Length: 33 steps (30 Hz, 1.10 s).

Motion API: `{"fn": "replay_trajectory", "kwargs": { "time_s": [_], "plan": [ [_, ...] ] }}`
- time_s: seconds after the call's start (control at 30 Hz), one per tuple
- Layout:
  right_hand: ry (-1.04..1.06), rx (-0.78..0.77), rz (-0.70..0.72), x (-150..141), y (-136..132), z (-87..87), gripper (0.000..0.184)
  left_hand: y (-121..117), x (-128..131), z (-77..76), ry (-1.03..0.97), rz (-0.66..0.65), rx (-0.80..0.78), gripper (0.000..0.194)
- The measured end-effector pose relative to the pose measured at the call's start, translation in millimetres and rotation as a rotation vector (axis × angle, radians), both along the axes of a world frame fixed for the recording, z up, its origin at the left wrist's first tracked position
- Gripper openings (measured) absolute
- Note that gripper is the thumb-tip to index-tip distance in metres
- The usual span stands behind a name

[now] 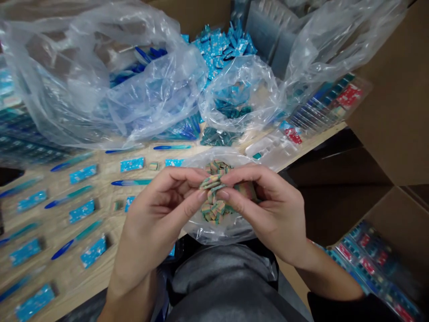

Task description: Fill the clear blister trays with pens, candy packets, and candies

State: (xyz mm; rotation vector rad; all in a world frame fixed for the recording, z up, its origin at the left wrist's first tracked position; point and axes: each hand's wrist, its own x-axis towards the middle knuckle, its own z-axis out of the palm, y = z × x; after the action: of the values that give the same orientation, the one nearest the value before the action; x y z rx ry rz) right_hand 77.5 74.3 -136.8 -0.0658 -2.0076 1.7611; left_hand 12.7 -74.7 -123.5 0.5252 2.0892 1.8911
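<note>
Small green-and-peach striped pieces [212, 181]

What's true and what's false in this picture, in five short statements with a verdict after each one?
1. The left hand and right hand both pinch striped pieces. True.
2. Both hands wear gloves. False: they are bare.
3. More pieces lie in a clear bag beneath the hands. True.
4. The left hand holds a red packet. False: it holds striped pieces.
5. Several blue packets are laid out at left. True.
</note>
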Motion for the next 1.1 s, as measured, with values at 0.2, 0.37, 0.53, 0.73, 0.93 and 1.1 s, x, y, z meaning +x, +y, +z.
{"fn": "replay_trajectory", "kwargs": {
  "time_s": [0.2, 0.37, 0.53, 0.73, 0.93, 1.1],
  "plan": [
    [0.082, 0.128, -0.032, -1.7, -2.4, -3.7, 0.010, -2.7, -0.4, 3.6, 0.035, -0.002, -0.053, 0.016],
    [0.047, 0.095, 0.004, 0.4, 2.4, -2.0, 0.014, 0.5, -1.2, -7.6, -0.025, 0.063, 0.017, 0.009],
    [0.094, 0.002, -0.033, 2.0, 0.4, 1.4, 0.013, 2.7, 3.8, -8.9, 0.019, 0.101, 0.027, 0.008],
    [0.200, 0.172, -0.083, -1.6, -2.7, -1.6, 0.016, 1.4, 7.0, -2.3, 0.056, -0.046, 0.037, 0.015],
    [0.186, 0.063, -0.043, -4.1, 1.1, -6.3, 0.015, 2.2, 4.3, -7.9, 0.139, -0.034, 0.106, 0.019],
    [-0.016, -0.099, 0.056, -2.9, 6.2, -6.1, 0.022, -5.3, 0.3, -11.5, 0.181, -0.050, 0.062, 0.014]
  ]
}}
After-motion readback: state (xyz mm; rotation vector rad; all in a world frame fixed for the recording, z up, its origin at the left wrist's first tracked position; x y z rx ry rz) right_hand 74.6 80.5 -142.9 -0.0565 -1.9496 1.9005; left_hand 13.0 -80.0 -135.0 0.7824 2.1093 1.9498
